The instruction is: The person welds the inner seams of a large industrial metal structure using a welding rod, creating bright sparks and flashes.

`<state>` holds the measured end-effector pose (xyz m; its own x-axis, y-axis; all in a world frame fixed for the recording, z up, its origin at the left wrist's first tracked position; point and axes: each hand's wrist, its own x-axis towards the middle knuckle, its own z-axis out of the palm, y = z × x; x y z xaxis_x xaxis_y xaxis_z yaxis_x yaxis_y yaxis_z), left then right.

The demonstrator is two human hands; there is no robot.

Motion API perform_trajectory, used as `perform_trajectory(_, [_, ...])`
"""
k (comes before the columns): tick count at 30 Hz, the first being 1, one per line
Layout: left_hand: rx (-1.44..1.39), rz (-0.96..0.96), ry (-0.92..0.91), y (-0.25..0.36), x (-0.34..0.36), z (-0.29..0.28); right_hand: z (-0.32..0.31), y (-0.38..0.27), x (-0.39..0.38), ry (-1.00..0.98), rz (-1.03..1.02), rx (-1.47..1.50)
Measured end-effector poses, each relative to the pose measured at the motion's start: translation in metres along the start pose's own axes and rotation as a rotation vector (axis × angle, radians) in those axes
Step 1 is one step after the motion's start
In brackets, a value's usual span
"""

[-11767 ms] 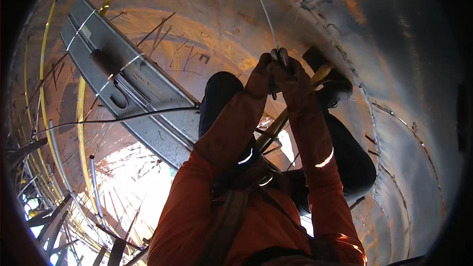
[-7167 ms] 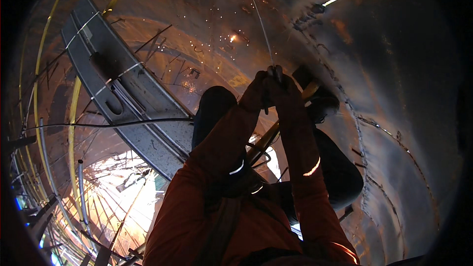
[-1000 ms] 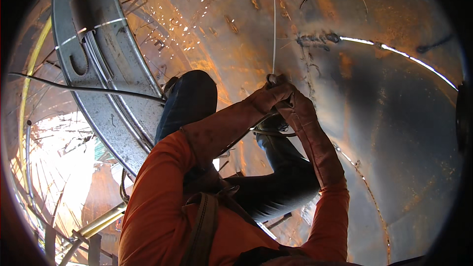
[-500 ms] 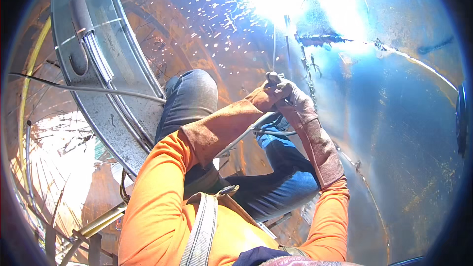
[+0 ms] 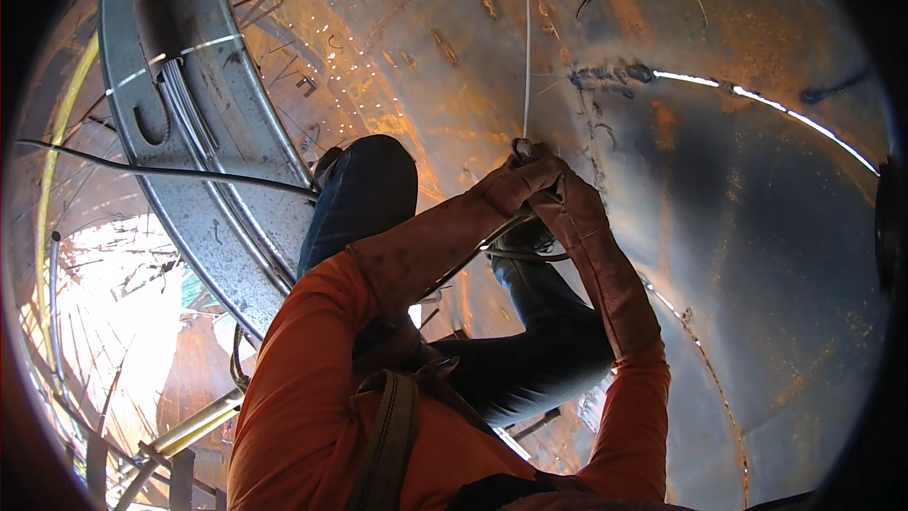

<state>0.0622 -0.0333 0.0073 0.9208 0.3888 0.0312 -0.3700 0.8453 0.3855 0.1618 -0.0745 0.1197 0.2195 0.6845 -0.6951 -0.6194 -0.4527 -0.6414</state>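
Note:
Both my hands wear brown leather gauntlets and meet in front of my knees. My left hand [image 5: 518, 182] and my right hand [image 5: 565, 191] are closed together round an electrode holder [image 5: 523, 146], mostly hidden by the gloves. A thin grey welding electrode [image 5: 527, 61] points straight away from the holder, and its far tip glows orange close to the rusty steel plate [image 5: 624, 0]. A dark weld bead [image 5: 615, 74] lies on the plate right of the electrode. Below my gloves hangs a loop of the holder's cable [image 5: 525, 255].
A curved metal channel [image 5: 203, 114] runs along the left, carrying a bundle of spare electrodes [image 5: 187, 106] in a brown holder. A dark cable [image 5: 170, 170] crosses it. Bright light shows through a gap [image 5: 889, 170] in the right seam. A yellow hose [image 5: 59, 132] curves at far left.
The blinding white arc has gone out, leaving a glowing electrode tip and fewer sparks. The scene is darker. My gloves have barely moved.

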Motion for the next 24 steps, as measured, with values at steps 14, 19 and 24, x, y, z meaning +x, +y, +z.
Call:
perform_trajectory(14, [0.178, -0.209, 0.111, 0.024, -0.007, 0.009, 0.004, -0.002, 0.001, -0.030, 0.000, 0.011])
perform_trajectory(19, [-0.310, -0.238, 0.341, 0.026, -0.013, 0.033, 0.005, -0.003, -0.005, -0.031, 0.003, 0.013])
perform_trajectory(24, [-0.129, -0.103, 0.084, 0.020, -0.006, 0.020, 0.007, -0.003, -0.009, -0.023, -0.002, 0.012])
